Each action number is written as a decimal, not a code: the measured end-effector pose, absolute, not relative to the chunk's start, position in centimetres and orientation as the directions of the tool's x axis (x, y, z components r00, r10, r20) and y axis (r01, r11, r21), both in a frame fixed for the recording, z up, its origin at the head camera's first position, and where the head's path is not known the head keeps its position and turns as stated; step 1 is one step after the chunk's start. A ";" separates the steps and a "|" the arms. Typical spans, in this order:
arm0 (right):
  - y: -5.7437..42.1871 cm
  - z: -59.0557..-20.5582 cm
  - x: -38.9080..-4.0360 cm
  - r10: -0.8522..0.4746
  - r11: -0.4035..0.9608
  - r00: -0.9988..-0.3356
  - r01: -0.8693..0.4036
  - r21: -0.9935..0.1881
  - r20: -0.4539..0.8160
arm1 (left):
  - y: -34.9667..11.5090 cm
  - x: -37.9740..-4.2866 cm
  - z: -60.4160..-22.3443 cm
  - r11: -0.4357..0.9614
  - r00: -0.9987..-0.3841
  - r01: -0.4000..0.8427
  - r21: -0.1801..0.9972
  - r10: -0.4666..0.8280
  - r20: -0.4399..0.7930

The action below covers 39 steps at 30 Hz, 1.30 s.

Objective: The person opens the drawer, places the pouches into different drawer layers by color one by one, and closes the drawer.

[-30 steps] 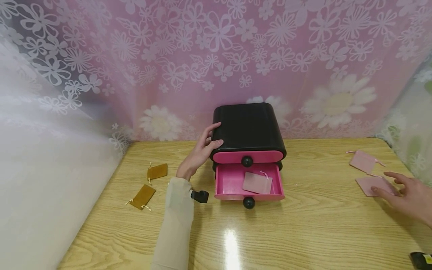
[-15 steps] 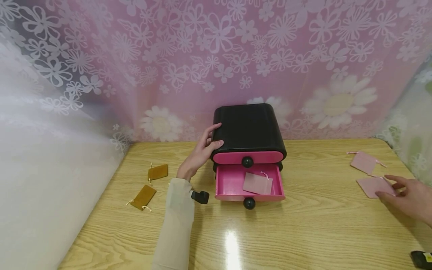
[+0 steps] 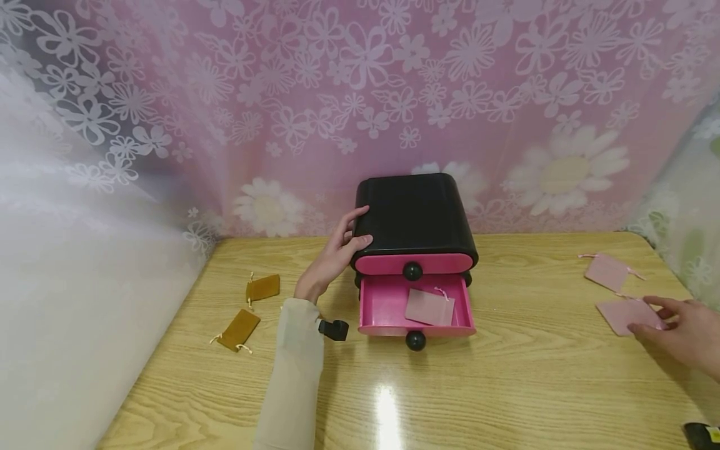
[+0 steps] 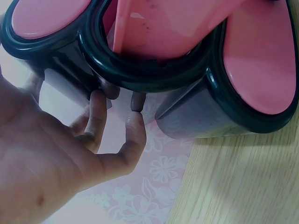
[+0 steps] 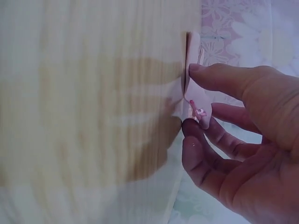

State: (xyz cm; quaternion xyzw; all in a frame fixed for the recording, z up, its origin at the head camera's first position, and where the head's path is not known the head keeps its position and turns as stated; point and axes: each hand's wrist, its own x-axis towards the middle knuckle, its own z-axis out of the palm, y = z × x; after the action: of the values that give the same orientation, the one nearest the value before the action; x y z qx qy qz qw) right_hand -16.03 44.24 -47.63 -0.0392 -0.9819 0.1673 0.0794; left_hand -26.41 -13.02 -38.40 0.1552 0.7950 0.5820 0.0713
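At the right of the head view, my right hand (image 3: 689, 334) pinches a pink drawstring pouch (image 3: 623, 315) by its edge, close over the table. Thumb and fingers meet the pouch (image 5: 192, 84) on opposite edges in the right wrist view, its pink cord showing between them. My left hand (image 3: 332, 257) grips the left side of a black drawer unit (image 3: 413, 212), thumb on its top edge. From the left wrist, the fingers (image 4: 135, 135) curl against the unit's dark side. One pink drawer (image 3: 385, 303) is pulled out, with another pink pouch (image 3: 429, 307) lying inside.
Behind the held one lies a further pink pouch (image 3: 607, 271). Two brown drawstring pouches (image 3: 263, 287) rest on the wooden table (image 3: 506, 387) at left. Round black knobs (image 3: 415, 340) stick out from the drawers. Flowered curtains (image 3: 365, 112) hang behind and beside the table.
My right thumb and fingers have closed on the near pink pouch, which has shifted slightly toward me. The left hand keeps its grip on the drawer unit.
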 end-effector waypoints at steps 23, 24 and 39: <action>43.3 -47.5 -15.1 0.123 0.866 -0.985 0.046 -0.497 0.123 | -13.1 -26.3 -38.3 0.272 -0.941 0.159 0.949 0.333 0.062; 43.3 -47.5 -15.1 0.130 0.863 -0.985 0.057 -0.503 0.111 | -13.0 -26.3 -38.3 0.274 -0.941 0.160 0.948 0.333 0.063; 41.9 -46.3 -14.9 0.137 0.843 -0.980 0.041 -0.537 0.141 | -13.0 -26.3 -38.3 0.280 -0.942 0.161 0.946 0.330 0.063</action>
State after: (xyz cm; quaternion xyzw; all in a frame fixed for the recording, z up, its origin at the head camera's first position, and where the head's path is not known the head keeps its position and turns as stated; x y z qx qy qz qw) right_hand -14.91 41.88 -46.30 -0.0465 -0.9558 0.2767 0.0874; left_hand -26.32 -13.03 -38.33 0.1541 0.7967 0.5798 0.0727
